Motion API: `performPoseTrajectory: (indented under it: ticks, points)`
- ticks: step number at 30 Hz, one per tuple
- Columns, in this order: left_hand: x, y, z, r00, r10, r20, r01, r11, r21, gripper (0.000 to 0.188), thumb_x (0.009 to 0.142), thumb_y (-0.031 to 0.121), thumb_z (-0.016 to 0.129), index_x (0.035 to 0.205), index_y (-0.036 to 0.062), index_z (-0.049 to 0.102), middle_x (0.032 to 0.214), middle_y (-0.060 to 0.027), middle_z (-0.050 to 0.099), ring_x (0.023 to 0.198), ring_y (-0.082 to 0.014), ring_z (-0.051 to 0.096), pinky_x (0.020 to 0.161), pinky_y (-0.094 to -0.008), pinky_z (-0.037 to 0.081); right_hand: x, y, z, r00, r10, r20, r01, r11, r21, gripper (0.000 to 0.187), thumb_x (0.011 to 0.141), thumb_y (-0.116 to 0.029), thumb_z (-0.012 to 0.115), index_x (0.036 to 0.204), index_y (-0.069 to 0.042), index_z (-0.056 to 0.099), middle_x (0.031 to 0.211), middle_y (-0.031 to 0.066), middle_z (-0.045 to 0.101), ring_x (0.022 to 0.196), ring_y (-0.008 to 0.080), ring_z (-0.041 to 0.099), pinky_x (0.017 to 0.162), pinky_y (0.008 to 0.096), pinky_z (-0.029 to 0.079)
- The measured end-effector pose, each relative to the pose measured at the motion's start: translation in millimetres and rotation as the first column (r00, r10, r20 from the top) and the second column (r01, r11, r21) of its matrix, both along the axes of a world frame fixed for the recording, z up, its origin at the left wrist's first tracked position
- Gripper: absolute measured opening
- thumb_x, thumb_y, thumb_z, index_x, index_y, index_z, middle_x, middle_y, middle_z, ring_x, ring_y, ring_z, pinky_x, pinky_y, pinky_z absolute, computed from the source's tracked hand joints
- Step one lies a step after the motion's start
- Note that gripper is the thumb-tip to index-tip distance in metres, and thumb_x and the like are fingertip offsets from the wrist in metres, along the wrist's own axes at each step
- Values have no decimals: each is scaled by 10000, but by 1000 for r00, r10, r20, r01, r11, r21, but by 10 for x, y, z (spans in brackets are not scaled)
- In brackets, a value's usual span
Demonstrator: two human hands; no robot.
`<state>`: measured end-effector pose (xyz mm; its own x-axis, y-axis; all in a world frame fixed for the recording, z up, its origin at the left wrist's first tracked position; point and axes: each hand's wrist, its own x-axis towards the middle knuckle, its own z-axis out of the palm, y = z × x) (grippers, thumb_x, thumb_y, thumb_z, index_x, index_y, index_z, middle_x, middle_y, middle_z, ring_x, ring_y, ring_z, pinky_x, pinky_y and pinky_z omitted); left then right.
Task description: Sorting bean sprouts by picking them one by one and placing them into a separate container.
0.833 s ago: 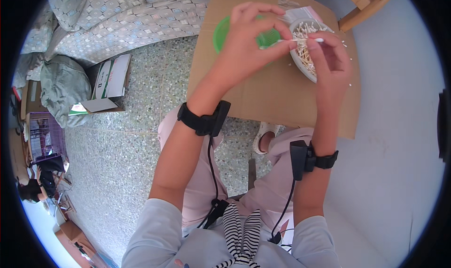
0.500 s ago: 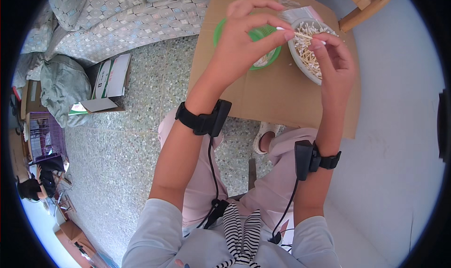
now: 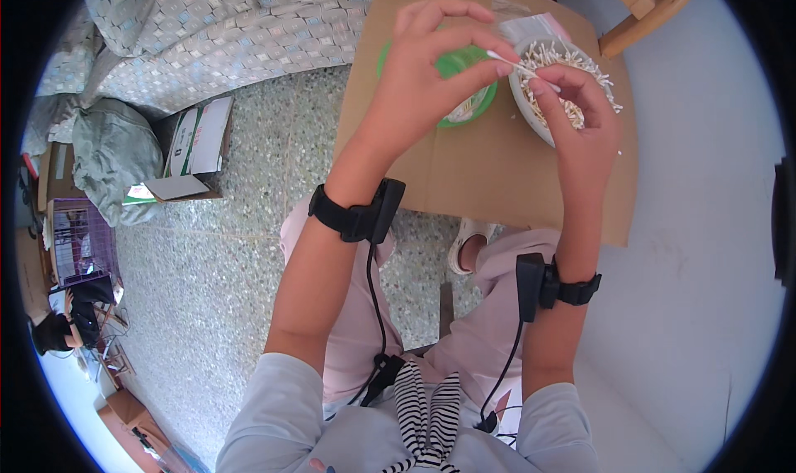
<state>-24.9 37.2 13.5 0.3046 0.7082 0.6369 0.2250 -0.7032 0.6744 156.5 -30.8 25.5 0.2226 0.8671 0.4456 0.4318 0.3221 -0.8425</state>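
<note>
A white-tipped cotton swab (image 3: pixel 504 59) spans the gap between my two hands, above the cardboard surface. My left hand (image 3: pixel 427 79) is closed around its left end with thumb and index finger, the other fingers raised. The right end sits in a pinch of my right hand (image 3: pixel 580 112). Beneath my right hand, a white bowl (image 3: pixel 531 123) is heaped with loose cotton swabs (image 3: pixel 554 56). Behind my left hand stands a green basket (image 3: pixel 489 100) with some swabs in it; my hand hides much of it.
Cardboard (image 3: pixel 431 174) covers the tabletop. A clear plastic bag (image 3: pixel 539 27) lies behind the bowl. A wooden chair (image 3: pixel 651 21) stands at the far right, near the wall (image 3: pixel 696 183). Patterned cloth (image 3: pixel 224 33) hangs at the far left, with an open carton (image 3: pixel 195 145) below it.
My right hand has shifted slightly left and down, and the swab now slants more steeply. My left hand has barely moved. The swabs in the bowl are more visible.
</note>
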Motion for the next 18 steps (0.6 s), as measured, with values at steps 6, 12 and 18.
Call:
performPoseTrajectory:
  ticks: [6,12,18]
  points:
    - [26,-11,19,1000,-13,-6,13,1000,20,177,812,213,765,968,133,744,1218,-47,597,1222,-235,473,1054,-369,340,55,32,-26,998,13,-68,-12,1000,18,120,848,-67,731,949,-7,708,922,40,697,855,114,638,796,252,502]
    - [37,17,-39,999,10,-44,-9,1000,15,168,840,238,742,969,130,740,1254,-46,590,1210,-242,468,1062,-378,318,57,24,-12,1000,17,0,-17,999,40,121,841,-66,738,946,-11,709,922,33,694,853,111,632,796,246,495]
    - [41,9,-42,998,4,-58,-2,999,35,152,843,245,739,949,136,743,1259,-43,589,1213,-248,454,1061,-386,320,63,33,-21,997,-20,-81,18,999,-28,120,840,-79,740,938,-17,708,914,29,694,815,107,611,765,240,484]
